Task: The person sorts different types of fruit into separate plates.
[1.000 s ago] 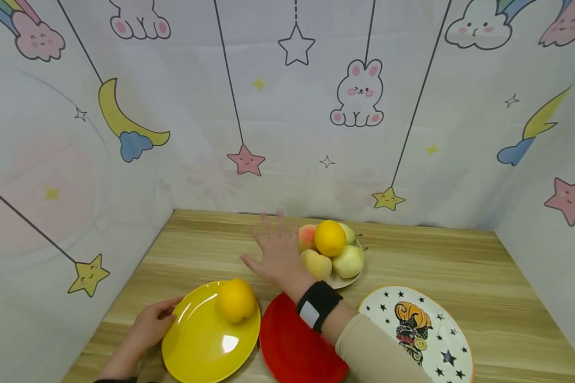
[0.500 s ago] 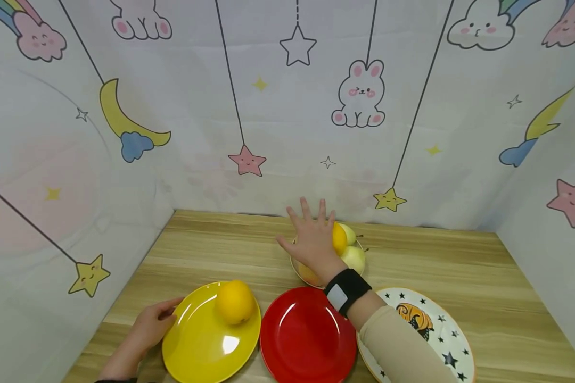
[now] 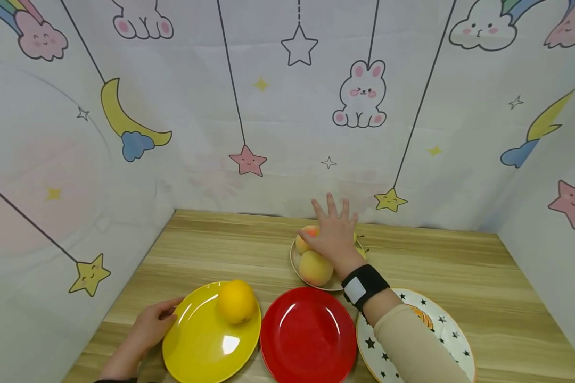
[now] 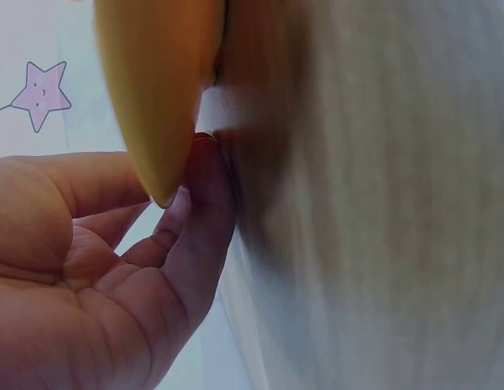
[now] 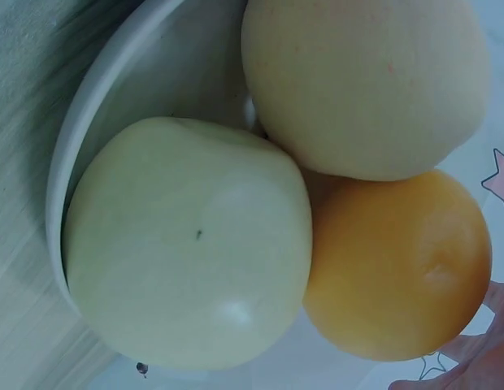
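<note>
My left hand (image 3: pixel 149 325) holds the left rim of a yellow plate (image 3: pixel 196 348), thumb over the edge and fingers (image 4: pixel 205 227) beneath it in the left wrist view. An orange (image 3: pixel 236 301) lies on that plate. Over a shallow bowl (image 5: pixel 67 162) of fruit at the back, my right hand (image 3: pixel 336 236) spreads its fingers wide. In the right wrist view its fingertips show just past a second orange (image 5: pixel 398 268), beside a pale green round fruit (image 5: pixel 187 244) and a peach (image 5: pixel 366 81). Another peach (image 3: pixel 307 235) is in the bowl. The hand hides some fruit in the head view.
A red plate (image 3: pixel 309 340) sits right of the yellow one. Further right is a white plate (image 3: pixel 452 346) with stars and an orange print, partly under my right sleeve (image 3: pixel 407 340). A printed cloth wall (image 3: pixel 287 117) rises behind the wooden table (image 3: pixel 211 250).
My right hand has moved rightward from the bowl's left side to above its fruit, fingers spread throughout. My left hand stays at the yellow plate's rim.
</note>
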Available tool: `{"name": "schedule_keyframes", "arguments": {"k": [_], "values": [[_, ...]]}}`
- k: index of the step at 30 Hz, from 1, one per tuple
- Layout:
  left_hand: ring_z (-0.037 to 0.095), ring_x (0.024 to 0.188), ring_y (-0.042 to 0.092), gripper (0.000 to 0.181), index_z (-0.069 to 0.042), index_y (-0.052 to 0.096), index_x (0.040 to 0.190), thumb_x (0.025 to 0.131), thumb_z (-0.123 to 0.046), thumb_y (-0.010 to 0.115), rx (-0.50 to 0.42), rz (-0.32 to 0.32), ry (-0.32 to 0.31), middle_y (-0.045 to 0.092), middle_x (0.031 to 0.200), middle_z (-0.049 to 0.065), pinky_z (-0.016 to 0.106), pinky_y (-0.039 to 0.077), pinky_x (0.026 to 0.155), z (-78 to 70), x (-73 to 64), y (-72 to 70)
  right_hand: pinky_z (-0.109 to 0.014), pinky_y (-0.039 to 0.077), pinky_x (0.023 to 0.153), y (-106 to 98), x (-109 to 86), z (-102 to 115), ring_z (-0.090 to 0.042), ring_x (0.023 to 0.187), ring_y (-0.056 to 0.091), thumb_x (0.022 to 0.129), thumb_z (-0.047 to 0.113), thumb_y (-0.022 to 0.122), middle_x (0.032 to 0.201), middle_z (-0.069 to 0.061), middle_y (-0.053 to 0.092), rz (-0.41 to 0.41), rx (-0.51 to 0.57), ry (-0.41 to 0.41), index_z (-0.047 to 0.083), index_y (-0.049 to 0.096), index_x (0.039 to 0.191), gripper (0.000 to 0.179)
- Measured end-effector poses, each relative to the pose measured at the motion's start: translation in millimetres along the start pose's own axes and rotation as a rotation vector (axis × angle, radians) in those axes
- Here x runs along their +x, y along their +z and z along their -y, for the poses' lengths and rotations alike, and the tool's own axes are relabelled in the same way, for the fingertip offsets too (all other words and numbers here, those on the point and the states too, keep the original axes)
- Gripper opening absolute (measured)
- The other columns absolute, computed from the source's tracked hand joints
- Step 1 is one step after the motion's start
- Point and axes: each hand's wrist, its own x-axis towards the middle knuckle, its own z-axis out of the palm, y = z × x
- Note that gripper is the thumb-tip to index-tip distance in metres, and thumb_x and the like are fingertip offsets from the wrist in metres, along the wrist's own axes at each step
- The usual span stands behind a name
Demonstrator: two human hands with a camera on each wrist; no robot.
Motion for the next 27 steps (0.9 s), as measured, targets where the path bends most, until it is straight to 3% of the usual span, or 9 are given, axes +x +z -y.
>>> {"name": "schedule_keyframes", "arguments": {"k": [11,27], "values": [[0.021,0.090,0.058,0.040,0.003,0.053,0.130,0.090,0.002,0.053,0.009,-0.002,-0.007,0.063,0.108,0.020,0.024,0.050,0.070,-0.5,0.6,0.3,-0.072,0.022,0.101,-0.8,-5.4,-8.2,-0.047,0.141,0.008,0.079,0.058,0.065,0.159,-0.011,0.008,0.074,0.129,0.037,0.025,0.030,0.149,0.084],[0.022,0.092,0.060,0.040,0.005,0.052,0.131,0.091,0.002,0.052,-0.017,0.005,-0.010,0.062,0.110,0.023,0.026,0.051,0.071,-1.4,-0.5,0.5,-0.071,0.030,0.096,6.6,-7.7,-10.1,-0.046,0.140,0.015,0.078,0.046,0.072,0.157,-0.012,0.014,0.077,0.153,0.056,0.020,0.042,0.143,0.075]]}}
